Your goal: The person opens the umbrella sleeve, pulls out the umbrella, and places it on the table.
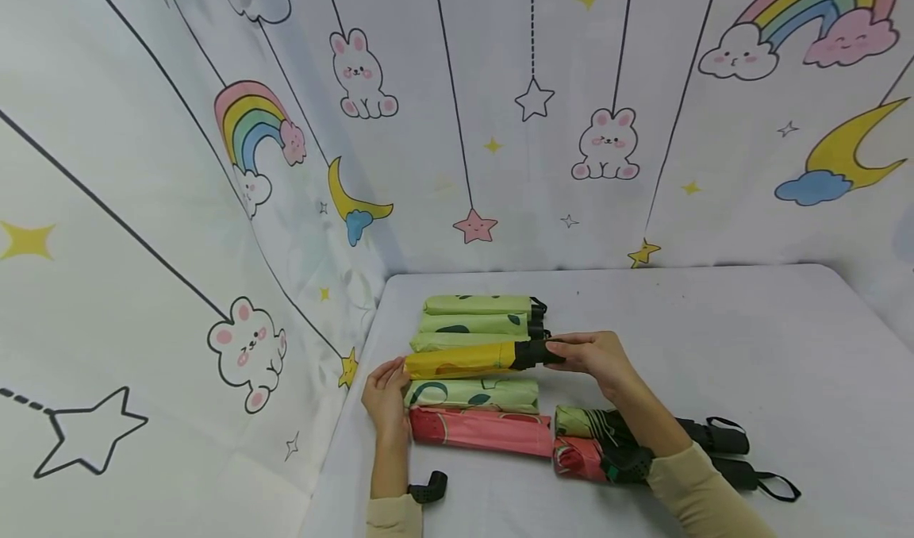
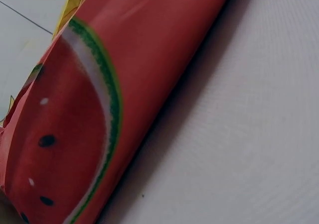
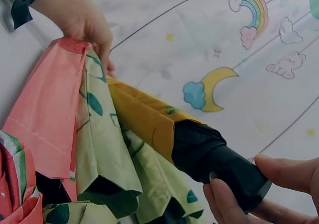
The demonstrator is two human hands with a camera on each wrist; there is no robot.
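A folded yellow umbrella (image 1: 457, 359) with a black handle (image 3: 227, 171) lies crosswise between my two hands. My right hand (image 1: 596, 359) grips the handle, thumb on one side and fingers on the other. At the opposite end, my left hand (image 1: 385, 395) holds the tip of the yellow sleeve with bent fingers. Just in front of it lies a pale green umbrella (image 1: 471, 395) with leaf prints, then a red watermelon-print umbrella (image 1: 481, 432). That red cover (image 2: 75, 114) fills much of the left wrist view, where the left hand is hardly seen.
Several light green umbrellas (image 1: 474, 305) lie side by side behind the yellow one. Under my right forearm are a green striped umbrella (image 1: 574, 421) and a red one (image 1: 577, 455), their black handles pointing right. A white-covered table (image 1: 714, 340) meets a printed curtain (image 1: 428, 165) behind.
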